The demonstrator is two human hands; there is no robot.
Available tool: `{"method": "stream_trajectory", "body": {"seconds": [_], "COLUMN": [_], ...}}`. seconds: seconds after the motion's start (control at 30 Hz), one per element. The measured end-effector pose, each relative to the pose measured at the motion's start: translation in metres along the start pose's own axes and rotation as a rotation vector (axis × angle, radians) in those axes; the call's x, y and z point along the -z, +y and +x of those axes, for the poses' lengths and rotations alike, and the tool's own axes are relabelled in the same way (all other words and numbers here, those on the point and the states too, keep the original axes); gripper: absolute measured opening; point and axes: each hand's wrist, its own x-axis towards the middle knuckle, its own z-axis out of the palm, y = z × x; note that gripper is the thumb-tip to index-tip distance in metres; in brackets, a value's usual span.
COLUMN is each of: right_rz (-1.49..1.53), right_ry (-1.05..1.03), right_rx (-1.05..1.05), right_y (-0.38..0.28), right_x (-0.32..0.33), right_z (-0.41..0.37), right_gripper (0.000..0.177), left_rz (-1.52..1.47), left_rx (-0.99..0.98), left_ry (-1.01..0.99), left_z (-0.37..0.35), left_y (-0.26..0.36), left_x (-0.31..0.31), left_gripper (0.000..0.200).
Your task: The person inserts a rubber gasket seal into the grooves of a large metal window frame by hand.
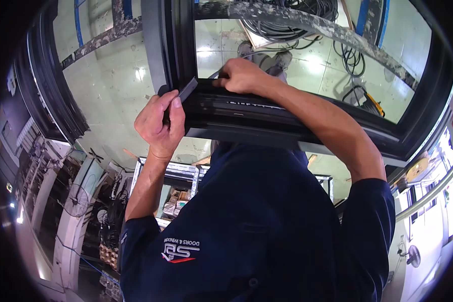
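Observation:
A black window or door frame (246, 126) lies across in front of my body, its grooved bars meeting at a corner near my hands. Pinched between the thumb and fingers of my left hand (161, 118) is a short, flat dark grey piece (188, 89), tilted up to the right over that corner. My right hand (244, 76) reaches across to the far side of the near bar. Its fingers are curled down at the bar's inner edge, and what they hold, if anything, is hidden.
Paint-spattered support bars (307, 22) run beneath the frame. A coil of black hose or cable (287, 22) lies on the tiled floor beyond, with a yellow-and-black tool (372, 104) at the right. More dark frame profiles (48, 80) stand at the left.

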Motion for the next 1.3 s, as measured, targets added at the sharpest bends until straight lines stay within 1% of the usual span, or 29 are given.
{"method": "stream_trajectory", "body": {"seconds": [0.1, 0.13, 0.23, 0.27, 0.37, 0.4, 0.47, 0.5, 0.57, 0.6, 0.7, 0.73, 0.77, 0.83, 0.93, 1.03, 1.13, 1.3], "right_rz": [0.007, -0.013, -0.069, -0.084, -0.063, -0.063, -0.037, -0.023, -0.029, -0.031, -0.035, -0.036, -0.022, -0.044, -0.050, -0.059, -0.072, -0.079], "right_ry": [-0.009, 0.002, 0.019, -0.001, 0.037, 0.040, 0.039, 0.037, 0.048, 0.056, 0.102, 0.098, 0.102, 0.124, 0.103, 0.098, 0.100, 0.093], "right_rx": [0.037, 0.063, 0.133, 0.121, 0.116, 0.126, 0.130, 0.131, 0.112, 0.102, 0.131, 0.114, 0.104, 0.070, 0.049, 0.088, 0.102, 0.107], "right_y": [-0.006, -0.008, -0.012, -0.014, -0.010, -0.009, -0.008, -0.007, -0.007, -0.007, -0.004, -0.005, -0.005, -0.007, -0.011, -0.009, -0.009, -0.010], "right_x": [-0.007, -0.010, -0.015, -0.014, -0.017, -0.015, -0.013, -0.014, -0.017, -0.018, -0.022, -0.021, -0.022, -0.022, -0.016, -0.016, -0.015, -0.017], "right_z": [0.014, 0.019, 0.018, 0.017, 0.017, 0.017, 0.018, 0.019, 0.021, 0.022, 0.022, 0.022, 0.022, 0.022, 0.017, 0.018, 0.018, 0.018], "right_gripper": [0.037, 0.033, 0.030, 0.029, 0.028, 0.028, 0.034, 0.039, 0.040, 0.040, 0.031, 0.033, 0.034, 0.035, 0.038, 0.039, 0.041, 0.040], "left_rz": [0.002, 0.006, 0.026, 0.030, 0.038, 0.058, 0.098, 0.116, 0.151, 0.176, -0.108, -0.105, -0.149, -0.317, -0.259, -0.352, -0.399, -0.337], "left_rx": [-0.010, -0.007, -0.020, -0.029, -0.050, -0.040, -0.018, -0.008, 0.009, 0.200, 0.650, 0.719, 0.738, 0.792, 0.718, 0.755, 0.738, 0.738], "left_ry": [-0.003, -0.004, 0.005, 0.013, 0.055, 0.036, -0.003, 0.039, 0.118, 0.131, -0.081, -0.193, -0.266, -0.376, -0.406, -0.347, -0.353, -0.347], "left_z": [0.000, 0.000, 0.000, 0.000, 0.000, -0.001, -0.005, -0.005, -0.004, -0.003, 0.001, 0.005, 0.013, 0.018, 0.023, 0.017, 0.017, 0.015], "left_y": [-0.002, -0.001, 0.000, 0.000, -0.001, 0.000, 0.000, 0.000, 0.003, 0.007, -0.003, -0.003, 0.001, -0.006, -0.008, -0.020, -0.026, -0.022], "left_x": [-0.001, -0.001, -0.002, -0.002, -0.004, -0.004, -0.001, -0.001, -0.002, -0.003, -0.006, -0.001, 0.002, 0.008, 0.011, 0.012, 0.014, 0.015], "left_gripper": [0.010, 0.010, 0.010, 0.009, 0.011, 0.017, 0.030, 0.038, 0.054, 0.068, 0.070, 0.071, 0.061, 0.051, 0.049, 0.050, 0.051, 0.052]}}
